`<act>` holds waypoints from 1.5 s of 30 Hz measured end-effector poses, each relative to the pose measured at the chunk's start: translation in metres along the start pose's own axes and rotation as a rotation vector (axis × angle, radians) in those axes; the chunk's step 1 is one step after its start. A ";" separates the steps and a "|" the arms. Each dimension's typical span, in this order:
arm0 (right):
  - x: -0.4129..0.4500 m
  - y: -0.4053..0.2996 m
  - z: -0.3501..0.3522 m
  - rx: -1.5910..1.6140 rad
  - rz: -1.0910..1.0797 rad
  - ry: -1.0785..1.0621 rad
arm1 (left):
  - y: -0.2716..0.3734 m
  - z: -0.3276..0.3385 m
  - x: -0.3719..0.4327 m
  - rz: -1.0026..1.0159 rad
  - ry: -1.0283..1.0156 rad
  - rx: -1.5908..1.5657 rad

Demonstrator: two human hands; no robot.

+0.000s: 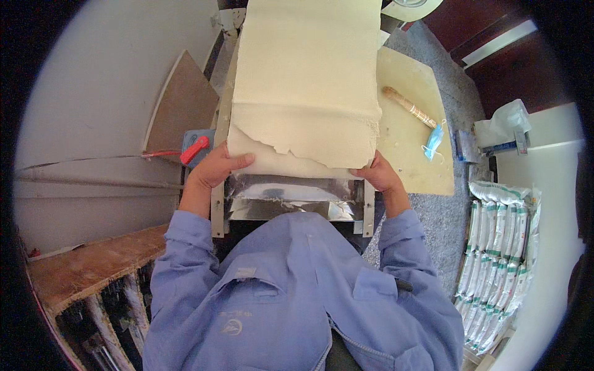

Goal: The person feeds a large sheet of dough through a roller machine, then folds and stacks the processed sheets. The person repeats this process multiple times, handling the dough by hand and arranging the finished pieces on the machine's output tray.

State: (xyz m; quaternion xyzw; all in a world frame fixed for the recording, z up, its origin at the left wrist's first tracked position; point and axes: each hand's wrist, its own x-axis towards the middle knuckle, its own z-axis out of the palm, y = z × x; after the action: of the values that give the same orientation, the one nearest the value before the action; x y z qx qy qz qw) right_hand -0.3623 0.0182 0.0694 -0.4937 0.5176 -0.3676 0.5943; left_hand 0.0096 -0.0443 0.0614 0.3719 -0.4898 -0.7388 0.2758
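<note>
A wide sheet of pale dough [306, 69] lies over a machine frame before me, its torn end folded over at the near side. My left hand [220, 164] grips the left end of the near fold, thumb on top. At the right end of the same fold, my right hand [378, 171] holds the edge between thumb and fingers. Beneath and nearer to me shows a shiny metal plate [297, 208] between two side rails, with crumbs on it. The fingers under the dough are hidden.
Right of the machine, a pale board [413, 153] carries a straw brush [410, 107] and a blue face mask [434, 141]. A grey box with a red rotary switch [196, 149] is close by my left hand. White packages [499, 259] are stacked at right; a wooden shelf [102, 259] stands lower left.
</note>
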 end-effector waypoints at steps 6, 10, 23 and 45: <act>0.039 0.032 0.023 -0.084 0.085 0.073 | -0.031 0.007 0.037 -0.081 0.139 0.245; 0.055 0.042 0.017 0.022 0.022 0.092 | -0.039 0.001 0.055 -0.129 0.205 0.281; -0.001 -0.009 0.013 0.165 0.123 0.047 | 0.001 0.016 -0.013 -0.013 -0.006 0.066; 0.073 -0.026 0.031 0.286 0.234 0.078 | 0.019 0.068 0.109 -0.094 -0.288 0.235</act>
State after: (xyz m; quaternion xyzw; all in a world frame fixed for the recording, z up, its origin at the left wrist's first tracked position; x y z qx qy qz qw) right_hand -0.3163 -0.0507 0.0753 -0.3260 0.5366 -0.3848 0.6765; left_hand -0.1074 -0.1004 0.0646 0.3143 -0.5892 -0.7342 0.1230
